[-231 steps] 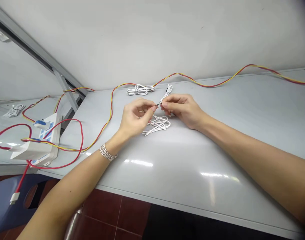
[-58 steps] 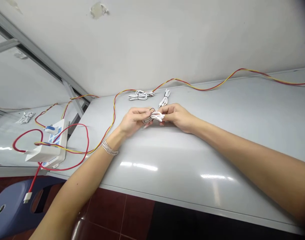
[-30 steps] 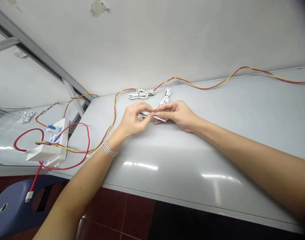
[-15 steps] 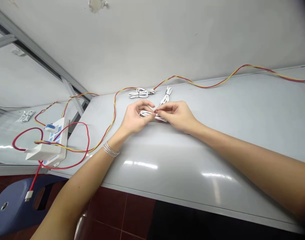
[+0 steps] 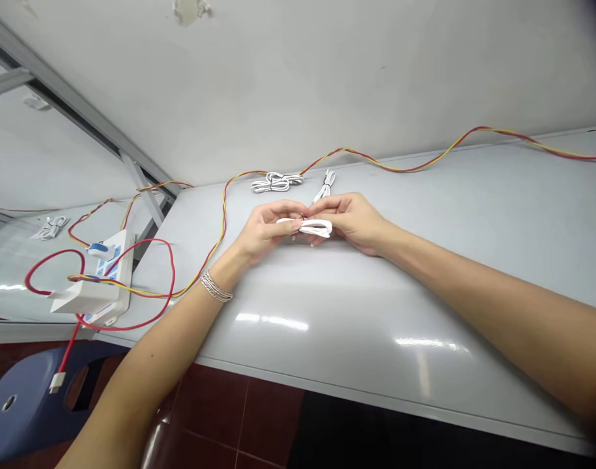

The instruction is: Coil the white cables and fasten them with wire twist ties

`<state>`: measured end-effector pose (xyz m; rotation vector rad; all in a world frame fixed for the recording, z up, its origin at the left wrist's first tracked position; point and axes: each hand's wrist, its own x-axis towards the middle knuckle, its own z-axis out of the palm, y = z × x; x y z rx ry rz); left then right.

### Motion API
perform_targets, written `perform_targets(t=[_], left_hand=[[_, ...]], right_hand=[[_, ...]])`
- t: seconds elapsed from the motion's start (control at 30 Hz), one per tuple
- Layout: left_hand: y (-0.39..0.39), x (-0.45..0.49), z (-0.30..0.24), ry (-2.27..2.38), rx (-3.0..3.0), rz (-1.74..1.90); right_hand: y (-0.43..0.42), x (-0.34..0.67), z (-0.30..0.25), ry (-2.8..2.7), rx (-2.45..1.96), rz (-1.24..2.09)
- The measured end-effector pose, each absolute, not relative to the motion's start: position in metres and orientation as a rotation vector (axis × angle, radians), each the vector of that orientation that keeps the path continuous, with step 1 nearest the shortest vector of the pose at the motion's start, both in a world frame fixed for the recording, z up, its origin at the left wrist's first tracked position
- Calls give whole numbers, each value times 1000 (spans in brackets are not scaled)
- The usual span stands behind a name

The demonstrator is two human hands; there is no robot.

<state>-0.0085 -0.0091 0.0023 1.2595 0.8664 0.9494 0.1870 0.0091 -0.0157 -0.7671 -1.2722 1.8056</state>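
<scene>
A coiled white cable (image 5: 318,227) is held between my two hands, just above the grey table. My left hand (image 5: 266,228) grips its left part, with the thumb in front and the fingers behind. A thin dark tie (image 5: 301,220) crosses the coil's middle, close to both sets of fingertips. Wrapped round the coil's right side, my right hand (image 5: 354,223) meets the left fingertips; part of its fingers lies hidden behind the cable. Just beyond the hands are a bundle of white cable (image 5: 326,185) and more white tied cables (image 5: 273,183).
Along the wall runs a twisted red and yellow wire (image 5: 405,170). At left, a white power strip (image 5: 124,260) carries plugs, a white adapter (image 5: 85,296) and looped red cable (image 5: 172,273). A blue chair (image 5: 24,391) stands below the grey table (image 5: 366,339). Another white cable bundle (image 5: 51,227) lies far left.
The coil has turned in my fingers, and its right loop now shows in front of my right hand. Both hands have shifted only slightly and stay close together.
</scene>
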Motion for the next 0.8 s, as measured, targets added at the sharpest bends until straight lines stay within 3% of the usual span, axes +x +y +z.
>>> perform_targets(t=[0.43, 0.63, 0.8], left_hand=[[-11, 3, -3, 933, 1122, 1021], [-15, 6, -7, 1198, 1541, 1252], [-17, 3, -4, 1235, 1724, 1139]], right_hand=[[4, 181, -13, -1308, -815, 1666], [3, 179, -13, -1259, -884, 1591], [2, 177, -14, -1269, -957, 1577]])
